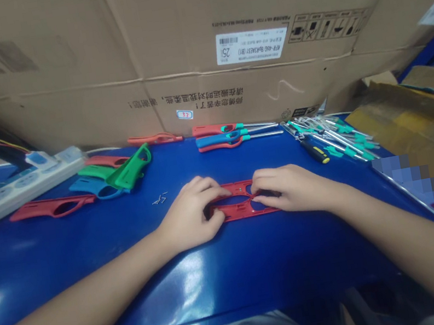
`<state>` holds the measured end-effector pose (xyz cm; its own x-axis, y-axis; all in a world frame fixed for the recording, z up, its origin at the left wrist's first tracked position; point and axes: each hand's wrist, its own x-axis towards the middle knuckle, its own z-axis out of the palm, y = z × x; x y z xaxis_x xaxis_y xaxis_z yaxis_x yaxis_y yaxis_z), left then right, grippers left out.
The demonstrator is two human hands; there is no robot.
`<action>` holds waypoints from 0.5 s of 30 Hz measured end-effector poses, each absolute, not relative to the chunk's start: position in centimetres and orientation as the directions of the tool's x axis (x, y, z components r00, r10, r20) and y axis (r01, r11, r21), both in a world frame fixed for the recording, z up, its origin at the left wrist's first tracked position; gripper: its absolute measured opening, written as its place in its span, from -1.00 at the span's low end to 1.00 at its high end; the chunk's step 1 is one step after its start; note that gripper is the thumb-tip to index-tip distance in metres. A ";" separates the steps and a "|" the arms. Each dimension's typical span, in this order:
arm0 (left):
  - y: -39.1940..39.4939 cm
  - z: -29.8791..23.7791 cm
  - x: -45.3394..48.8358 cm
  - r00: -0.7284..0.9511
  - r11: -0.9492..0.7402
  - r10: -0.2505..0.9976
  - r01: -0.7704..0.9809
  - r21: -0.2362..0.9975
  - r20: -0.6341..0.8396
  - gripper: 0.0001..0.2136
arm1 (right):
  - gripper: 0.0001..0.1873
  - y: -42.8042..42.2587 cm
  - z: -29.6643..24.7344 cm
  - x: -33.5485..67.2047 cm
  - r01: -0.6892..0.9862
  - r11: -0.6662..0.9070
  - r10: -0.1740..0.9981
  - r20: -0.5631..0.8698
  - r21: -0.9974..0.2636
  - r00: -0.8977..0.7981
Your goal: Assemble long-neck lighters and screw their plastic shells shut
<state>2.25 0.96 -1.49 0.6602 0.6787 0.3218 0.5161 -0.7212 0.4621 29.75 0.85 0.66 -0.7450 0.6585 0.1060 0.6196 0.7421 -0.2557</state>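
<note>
Two red lighter shell halves (238,212) lie side by side on the blue table, with oval openings between and in them. My left hand (192,212) grips their left ends, thumb on the nearer half and fingers on the farther one. At the right ends, my right hand (288,188) has its thumb and fingers closed on the shells; its palm hides part of them. Whether a small part sits in the right fingertips is too small to tell. Several small metal pins (160,198) lie just left of my left hand.
Red, green and blue handle shells (129,169) are piled at the left near a white power strip (25,186). Lighters with metal tubes (219,139) lie at the back. At right are a screwdriver (315,151) and loose tubes (340,136). A cardboard box (78,58) stands behind.
</note>
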 end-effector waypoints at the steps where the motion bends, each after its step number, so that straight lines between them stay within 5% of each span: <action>1: 0.9 -1.5 2.2 0.661 -0.722 0.678 0.519 0.458 0.320 -0.64 | -0.83 0.9 0.6 29.8 0.617 0.747 0.655 0.114 -0.250 -0.747; 9: 0.4 -0.9 2.4 0.692 -0.762 0.644 0.547 0.346 0.326 -0.72 | -0.81 0.9 0.4 29.9 0.604 0.777 0.629 0.163 -0.179 -0.761; 15: 0.3 -0.7 2.4 0.684 -0.742 0.662 0.542 0.394 0.307 -0.71 | -0.79 1.0 1.1 30.2 0.604 0.759 0.647 0.190 -0.242 -0.738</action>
